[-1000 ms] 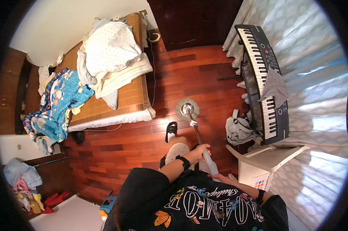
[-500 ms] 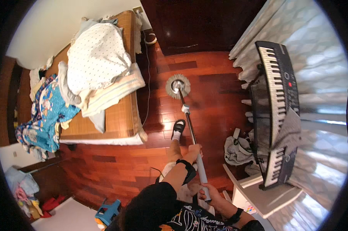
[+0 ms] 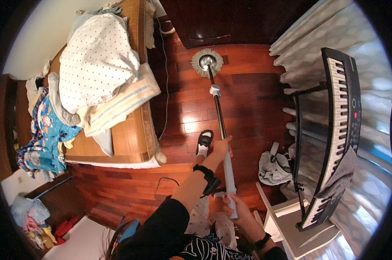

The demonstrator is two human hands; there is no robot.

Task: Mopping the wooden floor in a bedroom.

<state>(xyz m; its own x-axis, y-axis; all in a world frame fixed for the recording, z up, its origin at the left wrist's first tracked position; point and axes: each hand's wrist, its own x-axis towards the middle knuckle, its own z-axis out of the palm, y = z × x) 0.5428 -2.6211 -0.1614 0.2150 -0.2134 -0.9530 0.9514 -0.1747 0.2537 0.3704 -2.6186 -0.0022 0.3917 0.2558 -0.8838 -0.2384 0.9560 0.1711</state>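
Both my hands grip a long-handled round mop (image 3: pixel 218 110). My left hand (image 3: pixel 221 151) is wrapped around the pole where the dark metal tube meets the pale grey grip. Lower down, my right hand (image 3: pixel 239 209) closes round the end of that grip. The mop head (image 3: pixel 207 62), a ring of greyish strands round a shiny metal disc, lies flat on the wooden floor (image 3: pixel 243 99) near the dark furniture front. A white collar sits partway along the pole. My foot in a black slipper (image 3: pixel 204 139) stands left of the pole.
A bed (image 3: pixel 131 143) with a dotted white quilt (image 3: pixel 98 60) is on the left, a cable (image 3: pixel 166 78) along its side. An electronic keyboard (image 3: pixel 341 112) on a stand is at right, before curtains (image 3: pixel 373 86). A grey bag (image 3: pixel 275 167) and a white chair (image 3: pixel 311 236) stand near it.
The mop head has slid forward across the floor, closer to the dark furniture. My left arm has stretched out farther with the pole, both hands keeping their grip.
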